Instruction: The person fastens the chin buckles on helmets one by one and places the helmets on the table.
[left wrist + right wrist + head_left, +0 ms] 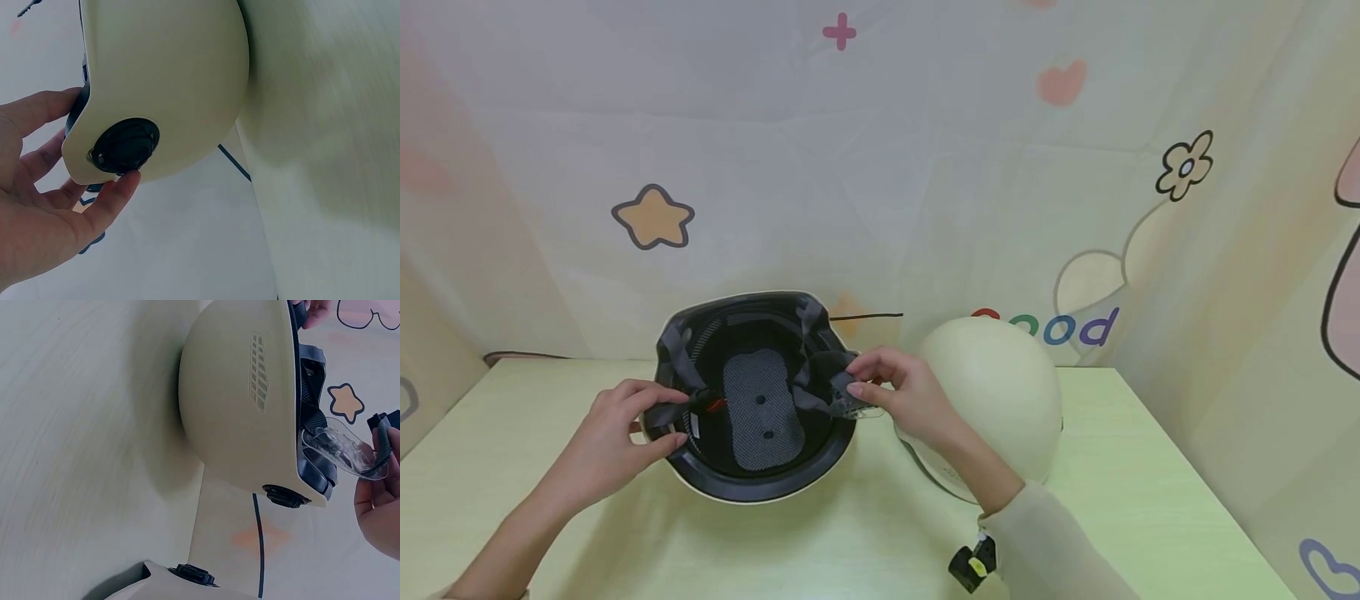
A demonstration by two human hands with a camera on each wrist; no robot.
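Note:
A cream helmet point(752, 492) rests upside down on the table, its black padded inside facing up and toward me. My left hand point(617, 433) grips the helmet's left edge. In the left wrist view, its thumb lies at a round black side fitting point(127, 145) while the other fingers reach over the rim. At the opposite side, my right hand point(917, 396) pinches the dark chin strap point(841, 385) between thumb and fingers. A clear plastic piece point(340, 447) hangs on that strap, just outside the opening. A small red part point(718, 405) shows near the left-hand strap.
A second cream helmet point(1000, 375) sits dome up to the right, partly behind my right forearm. A small black device point(973, 564) is by the right sleeve. The pale green table point(1150, 500) meets a patterned cloth backdrop point(880, 192), with a thin black cord point(867, 317) along it.

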